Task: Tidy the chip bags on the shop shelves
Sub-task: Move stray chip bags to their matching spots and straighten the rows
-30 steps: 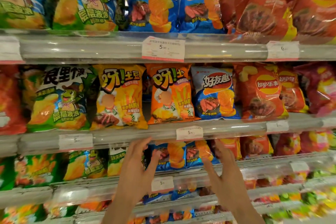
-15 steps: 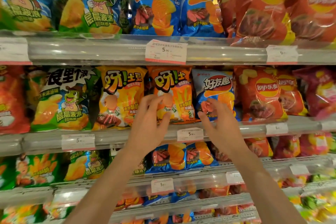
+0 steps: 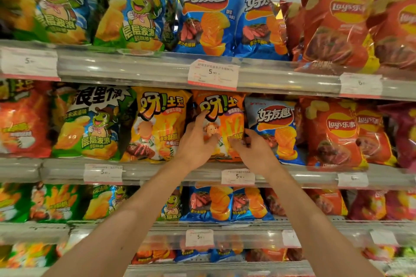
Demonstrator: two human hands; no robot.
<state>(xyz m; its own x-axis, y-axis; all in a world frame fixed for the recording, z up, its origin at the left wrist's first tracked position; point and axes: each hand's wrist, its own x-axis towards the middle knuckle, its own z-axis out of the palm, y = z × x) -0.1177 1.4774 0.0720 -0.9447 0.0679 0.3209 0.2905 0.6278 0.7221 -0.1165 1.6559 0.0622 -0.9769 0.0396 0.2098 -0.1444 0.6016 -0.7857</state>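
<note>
Two hands on one orange chip bag (image 3: 221,123), middle shelf (image 3: 157,170).

We see our left hand (image 3: 195,145) flat vs the bag's front left, fingers loosely spread, index pointing up toward the logo. Our right hand (image 3: 253,152) curls round the bag's lower right edge, fingertips (image 3: 236,140) pinching it, just beside a blue bag (image 3: 275,129). Orange bag stands upright btwn a yellow bag (image 3: 157,123) on its left & the blue one on its right. Red bags (image 3: 335,132) farther right, green bag (image 3: 92,123) farther left. White price tag (image 3: 238,176) on the shelf rail under our wrists. More shelves of chips above & below.
</note>
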